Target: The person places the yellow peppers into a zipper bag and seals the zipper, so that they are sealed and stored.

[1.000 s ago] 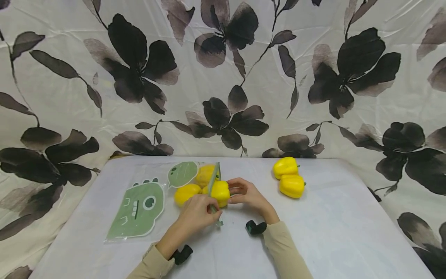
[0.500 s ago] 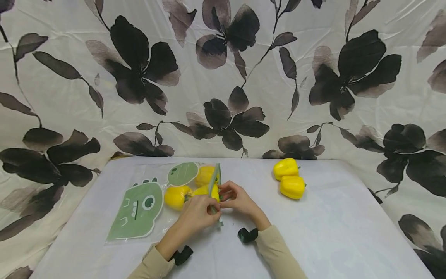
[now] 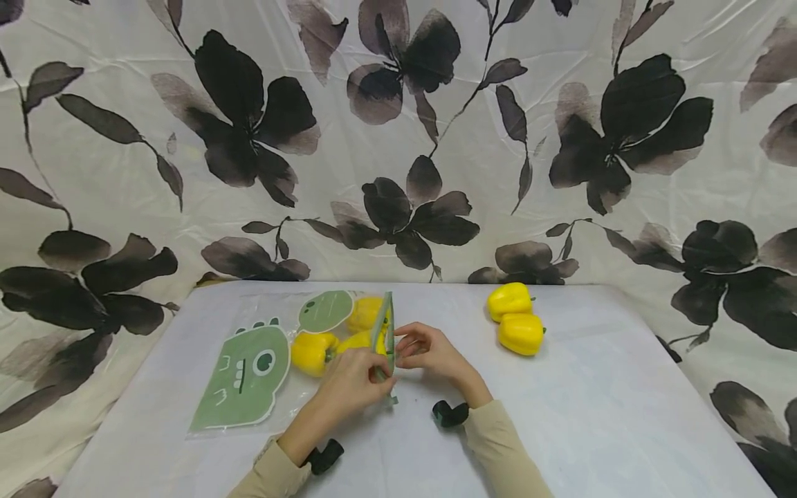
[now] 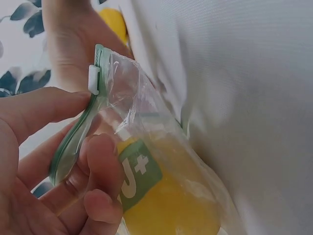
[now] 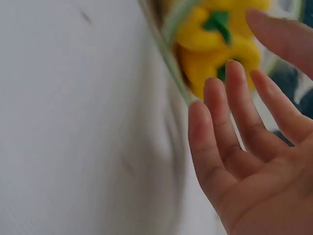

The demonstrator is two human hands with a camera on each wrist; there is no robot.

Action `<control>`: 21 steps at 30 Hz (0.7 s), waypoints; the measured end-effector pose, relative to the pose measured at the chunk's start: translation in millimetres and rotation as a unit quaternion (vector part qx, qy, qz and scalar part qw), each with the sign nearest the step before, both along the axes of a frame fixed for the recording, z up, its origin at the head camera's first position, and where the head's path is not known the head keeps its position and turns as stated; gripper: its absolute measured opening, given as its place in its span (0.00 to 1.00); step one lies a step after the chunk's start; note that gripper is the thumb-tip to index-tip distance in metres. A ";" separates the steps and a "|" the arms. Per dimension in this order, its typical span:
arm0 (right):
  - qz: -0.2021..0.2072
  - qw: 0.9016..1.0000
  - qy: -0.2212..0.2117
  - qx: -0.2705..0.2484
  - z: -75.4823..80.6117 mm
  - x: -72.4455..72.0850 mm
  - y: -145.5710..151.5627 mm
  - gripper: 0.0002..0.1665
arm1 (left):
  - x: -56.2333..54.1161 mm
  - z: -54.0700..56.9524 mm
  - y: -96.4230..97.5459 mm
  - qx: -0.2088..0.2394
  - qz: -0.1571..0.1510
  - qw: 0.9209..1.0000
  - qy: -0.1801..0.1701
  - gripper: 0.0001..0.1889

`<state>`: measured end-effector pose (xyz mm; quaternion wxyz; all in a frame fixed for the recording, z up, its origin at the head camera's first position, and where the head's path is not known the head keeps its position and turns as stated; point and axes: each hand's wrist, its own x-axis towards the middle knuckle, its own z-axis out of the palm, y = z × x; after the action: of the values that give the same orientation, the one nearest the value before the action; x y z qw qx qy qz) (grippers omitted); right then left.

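Observation:
A clear zip bag (image 3: 244, 304) with a green dinosaur print lies on the table, its mouth facing right. Inside it are yellow bell peppers (image 3: 311, 353), 3 of them in sight, partly hidden by the print and my left hand. My left hand (image 3: 355, 380) pinches the bag's green zip edge (image 4: 73, 137) near its front end, where a white slider (image 4: 93, 79) shows. Just right of the mouth, my right hand (image 3: 436, 356) holds nothing, its fingers loosely bent and spread. In the right wrist view, peppers with green stems (image 5: 217, 24) show within the mouth beyond the fingertips.
Two more yellow bell peppers, one (image 3: 509, 301) behind the other (image 3: 521, 334), sit at the back right of the white table (image 3: 598, 415). A floral cloth (image 3: 398, 138) hangs behind the table. Each wrist wears a black camera mount.
The right hand pushed a pepper leftward into the bag, let go and drew back slightly right. Another pepper inside shifted left. The left hand has kept its pinch on the zip edge.

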<state>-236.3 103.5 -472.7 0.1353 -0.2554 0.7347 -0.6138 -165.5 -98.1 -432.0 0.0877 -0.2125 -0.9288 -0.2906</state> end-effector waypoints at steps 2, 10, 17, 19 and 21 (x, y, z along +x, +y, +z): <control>-0.037 0.999 0.010 0.004 6.3 -1.1 9.2 0.27 | 0.0 0.4 -0.1 0.001 0.001 1.000 -0.006 0.07; -0.264 0.959 0.098 -0.032 43.7 -2.6 66.9 0.14 | 0.8 0.1 -0.8 0.002 0.009 1.000 -0.028 0.07; -0.395 0.910 0.123 -0.030 52.1 2.7 128.3 0.18 | 1.2 0.0 -1.1 0.004 0.011 1.000 -0.029 0.06; -0.402 0.911 0.095 -0.006 49.6 5.2 142.4 0.23 | 1.1 0.3 -1.1 0.004 0.012 0.999 -0.030 0.06; -0.393 0.918 0.053 0.022 45.4 7.2 154.7 0.30 | 1.0 0.4 -1.1 0.002 0.011 0.999 -0.031 0.06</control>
<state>-229.1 258.1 -427.3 -0.1501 0.0245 0.7955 -0.5866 -164.5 -99.2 -431.7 0.0624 -0.1924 -0.9328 -0.2984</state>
